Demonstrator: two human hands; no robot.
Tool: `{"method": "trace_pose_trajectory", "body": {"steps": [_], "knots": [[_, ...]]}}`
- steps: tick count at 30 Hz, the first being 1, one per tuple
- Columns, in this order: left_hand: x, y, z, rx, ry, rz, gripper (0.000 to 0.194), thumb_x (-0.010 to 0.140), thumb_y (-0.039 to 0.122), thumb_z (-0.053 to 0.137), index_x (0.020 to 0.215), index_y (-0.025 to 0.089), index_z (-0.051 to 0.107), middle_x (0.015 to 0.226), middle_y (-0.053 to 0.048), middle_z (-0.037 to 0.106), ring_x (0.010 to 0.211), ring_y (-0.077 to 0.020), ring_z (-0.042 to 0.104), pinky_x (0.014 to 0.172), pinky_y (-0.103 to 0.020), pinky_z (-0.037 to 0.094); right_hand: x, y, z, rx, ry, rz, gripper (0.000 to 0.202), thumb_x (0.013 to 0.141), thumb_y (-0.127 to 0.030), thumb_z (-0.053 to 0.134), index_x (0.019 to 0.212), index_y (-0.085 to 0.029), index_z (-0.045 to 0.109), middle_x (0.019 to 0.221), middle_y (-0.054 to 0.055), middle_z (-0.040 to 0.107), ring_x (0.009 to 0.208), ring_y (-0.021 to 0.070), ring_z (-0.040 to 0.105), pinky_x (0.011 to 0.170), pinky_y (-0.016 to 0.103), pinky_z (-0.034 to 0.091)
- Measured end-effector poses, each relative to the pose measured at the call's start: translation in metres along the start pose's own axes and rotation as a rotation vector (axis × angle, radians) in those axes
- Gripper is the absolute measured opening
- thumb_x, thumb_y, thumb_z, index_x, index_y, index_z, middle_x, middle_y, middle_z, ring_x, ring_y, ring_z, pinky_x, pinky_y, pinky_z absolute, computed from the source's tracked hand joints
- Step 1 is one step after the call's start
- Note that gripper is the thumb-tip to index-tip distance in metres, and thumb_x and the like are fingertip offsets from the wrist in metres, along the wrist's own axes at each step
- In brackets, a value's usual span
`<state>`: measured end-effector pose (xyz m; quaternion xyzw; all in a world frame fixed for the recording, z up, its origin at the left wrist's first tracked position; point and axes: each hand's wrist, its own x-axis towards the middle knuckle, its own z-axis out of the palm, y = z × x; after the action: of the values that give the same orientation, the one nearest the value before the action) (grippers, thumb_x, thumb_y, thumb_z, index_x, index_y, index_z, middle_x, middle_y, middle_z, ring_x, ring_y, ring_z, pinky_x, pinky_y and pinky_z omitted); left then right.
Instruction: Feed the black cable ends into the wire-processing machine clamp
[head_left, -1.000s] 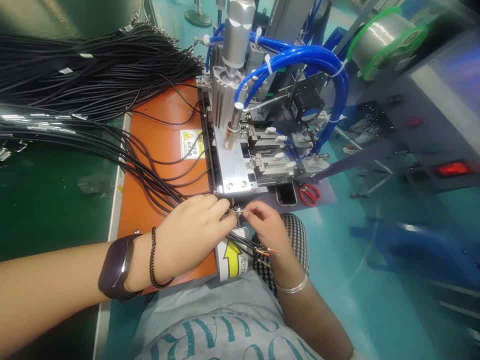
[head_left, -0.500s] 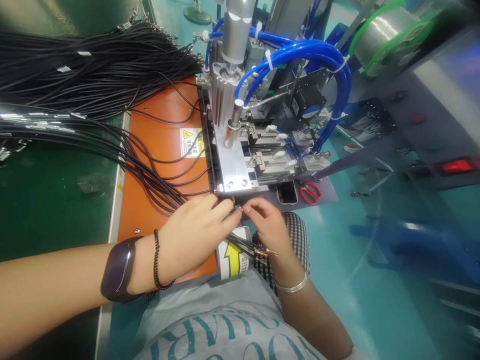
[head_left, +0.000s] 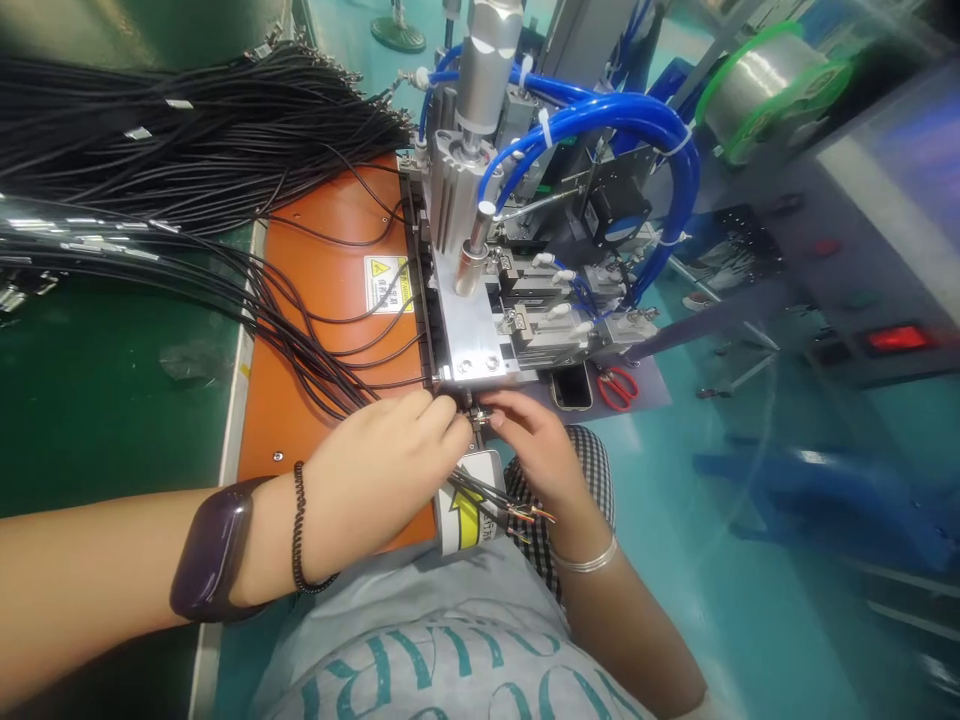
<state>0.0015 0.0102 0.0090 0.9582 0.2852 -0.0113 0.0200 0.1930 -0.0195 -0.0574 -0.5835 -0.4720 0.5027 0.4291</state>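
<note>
My left hand (head_left: 390,465) is closed, its fingers curled round black cables (head_left: 330,375) at the machine's front edge. Stripped ends with coloured wires (head_left: 525,512) stick out below it, over a white label with a yellow arrow (head_left: 469,515). Just right of it, my right hand (head_left: 536,445) has thumb and index finger at a small metal piece (head_left: 480,418) below the silver plate (head_left: 476,345). Whether those fingertips pinch the piece or only touch it is too small to tell.
Over the orange table (head_left: 292,445) lie more cables, with a large black bundle (head_left: 187,140) at the back left. Blue hoses (head_left: 686,190) arch above the machine. A phone (head_left: 572,387) and red-handled pliers (head_left: 618,388) lie right of it. A wire spool (head_left: 772,90) stands back right.
My left hand has shifted slightly left, and the gap between my hands has widened, showing more of the small metal piece. The view has moved slightly.
</note>
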Motion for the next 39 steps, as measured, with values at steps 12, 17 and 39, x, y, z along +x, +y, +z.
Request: {"method": "trace_pose_trajectory", "body": {"steps": [12,17,39], "knots": [[0.0,0.003,0.003,0.026,0.045,-0.023,0.019,0.077,0.002,0.044,0.08,0.015,0.057,0.075,-0.007,0.056,0.07,-0.0243,0.057,0.057,-0.035,0.046,0.001,-0.006,0.006,0.006,-0.002,0.18,0.015,0.081,-0.034,0.056,0.078,-0.019,0.054,0.062,-0.005,0.043,0.054,0.0096,0.036,0.052,0.022,0.031],[-0.006,0.012,0.001,0.124,0.064,0.012,0.019,0.08,0.007,0.046,0.084,0.012,0.064,0.083,-0.011,0.06,0.075,-0.0254,0.057,0.059,-0.036,0.045,0.0,-0.002,0.009,0.149,0.006,0.255,0.017,0.079,-0.034,0.059,0.076,-0.02,0.051,0.059,-0.007,0.04,0.049,0.0086,0.033,0.05,0.022,0.031],[-0.006,0.003,-0.015,0.009,-0.106,-0.073,0.027,0.072,0.011,0.057,0.098,0.01,0.064,0.083,-0.012,0.067,0.072,-0.0258,0.061,0.06,-0.037,0.049,-0.031,-0.016,-0.012,-0.235,-0.33,-0.676,0.027,0.084,-0.017,0.064,0.106,-0.031,0.065,0.087,0.002,0.064,0.077,0.0152,0.058,0.071,0.033,0.046]]}}
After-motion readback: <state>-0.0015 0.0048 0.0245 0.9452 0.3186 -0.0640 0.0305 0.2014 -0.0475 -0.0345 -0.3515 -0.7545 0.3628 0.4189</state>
